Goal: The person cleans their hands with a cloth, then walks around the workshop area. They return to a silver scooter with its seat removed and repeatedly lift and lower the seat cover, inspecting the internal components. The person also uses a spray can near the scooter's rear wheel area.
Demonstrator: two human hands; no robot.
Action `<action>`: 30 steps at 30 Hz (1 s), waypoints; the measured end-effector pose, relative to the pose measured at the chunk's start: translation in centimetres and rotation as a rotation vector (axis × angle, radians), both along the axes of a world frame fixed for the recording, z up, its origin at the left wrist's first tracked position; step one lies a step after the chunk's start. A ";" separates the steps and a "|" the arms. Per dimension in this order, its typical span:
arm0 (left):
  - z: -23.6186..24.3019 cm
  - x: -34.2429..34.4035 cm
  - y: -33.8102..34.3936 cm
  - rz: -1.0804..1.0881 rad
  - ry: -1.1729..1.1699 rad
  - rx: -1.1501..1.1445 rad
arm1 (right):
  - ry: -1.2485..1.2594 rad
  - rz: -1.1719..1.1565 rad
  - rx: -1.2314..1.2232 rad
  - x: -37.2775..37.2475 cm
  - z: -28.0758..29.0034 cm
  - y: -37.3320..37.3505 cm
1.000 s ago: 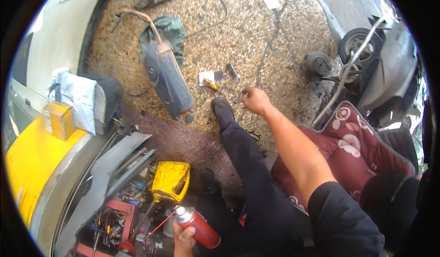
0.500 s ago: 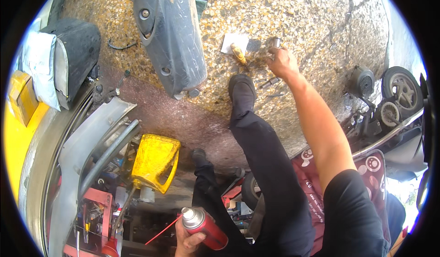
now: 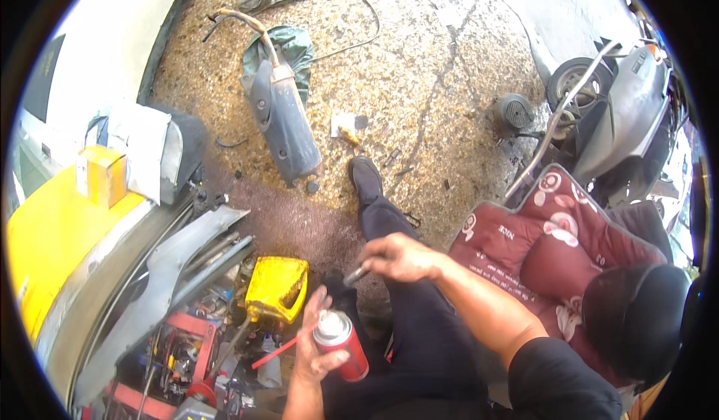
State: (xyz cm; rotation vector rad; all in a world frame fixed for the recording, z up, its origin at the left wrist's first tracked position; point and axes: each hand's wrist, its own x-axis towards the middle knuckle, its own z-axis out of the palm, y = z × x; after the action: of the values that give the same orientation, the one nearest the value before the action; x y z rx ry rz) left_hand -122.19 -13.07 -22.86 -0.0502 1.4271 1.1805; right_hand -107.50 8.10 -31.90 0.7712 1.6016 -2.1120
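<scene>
My left hand (image 3: 313, 351) grips a red spray can (image 3: 350, 352) with a silver top, upright above my lap. Its thumb lies across the can and its fingers stretch up behind the top. A thin red straw (image 3: 275, 352) sticks out sideways from the nozzle. Just above and to the right, my right hand (image 3: 399, 257) pinches a small grey metal cylinder (image 3: 355, 276), close to the can but apart from it. The hand is slightly blurred, and its fingers partly cover the cylinder.
A scuffed motorcycle exhaust muffler (image 3: 284, 131) lies on the pebbled floor ahead. Near my shoe (image 3: 365, 180) sit a white paper (image 3: 342, 123) and a yellowish brush-like tool (image 3: 348, 134). A yellow jug (image 3: 273, 285) stands left, scooter parts (image 3: 629, 113) and a maroon cushion (image 3: 494, 248) right.
My right hand has come up from the floor with the metal cylinder, back toward the can. My left hand still holds the can, its fingers now stretched higher. The view has shifted.
</scene>
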 end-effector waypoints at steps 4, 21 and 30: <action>0.6 -1.6 -1.6 -0.114 -0.176 0.054 | 0.022 0.014 -0.583 -3.5 2.4 -4.6; -10.6 0.1 -1.4 -0.134 -0.315 -0.234 | -0.297 0.366 0.953 -8.3 -35.3 6.4; -1.2 0.4 -1.4 -0.159 -0.325 0.009 | -0.487 -0.186 0.935 2.2 -12.9 3.5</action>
State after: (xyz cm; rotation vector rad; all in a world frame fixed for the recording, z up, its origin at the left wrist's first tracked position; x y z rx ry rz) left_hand -121.79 -14.48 -24.05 -0.1151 1.1185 0.9967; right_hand -105.33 11.56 -44.79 1.6054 2.2278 -1.0169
